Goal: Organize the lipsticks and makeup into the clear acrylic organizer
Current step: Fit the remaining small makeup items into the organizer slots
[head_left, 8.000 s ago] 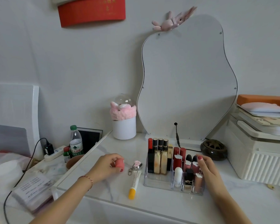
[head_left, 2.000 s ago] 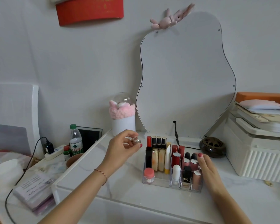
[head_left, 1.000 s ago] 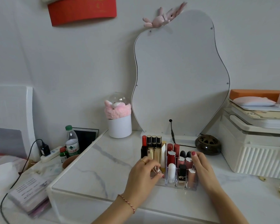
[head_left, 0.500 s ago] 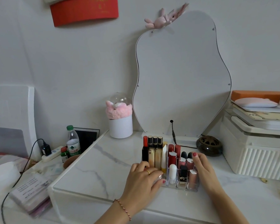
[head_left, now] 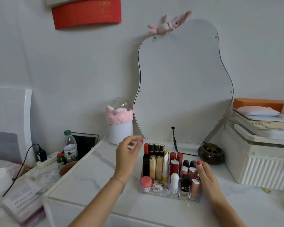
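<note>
The clear acrylic organizer (head_left: 164, 193) stands on the white marble table, filled with upright lipsticks (head_left: 156, 149), a white tube with a yellow cap (head_left: 165, 167) and a white stick (head_left: 174, 182). Its front left compartment holds a small pink jar (head_left: 146, 183) and a small metal trinket (head_left: 157, 185). My left hand (head_left: 128, 157) is raised just left of the organizer, fingers loosely apart and blurred, with nothing in it. My right hand (head_left: 205, 177) rests flat against the organizer's right side.
A wavy mirror (head_left: 184, 82) leans on the wall behind. A white pot with a pink plush (head_left: 120, 126) stands back left, a dark round burner (head_left: 210, 153) back right, a white ribbed box (head_left: 259, 161) at the right. A water bottle (head_left: 70, 148) and power strip sit lower left.
My left hand set the small metal trinket in the front left compartment beside the pink jar, then lifted up and away to the left. My right hand stayed on the organizer.
</note>
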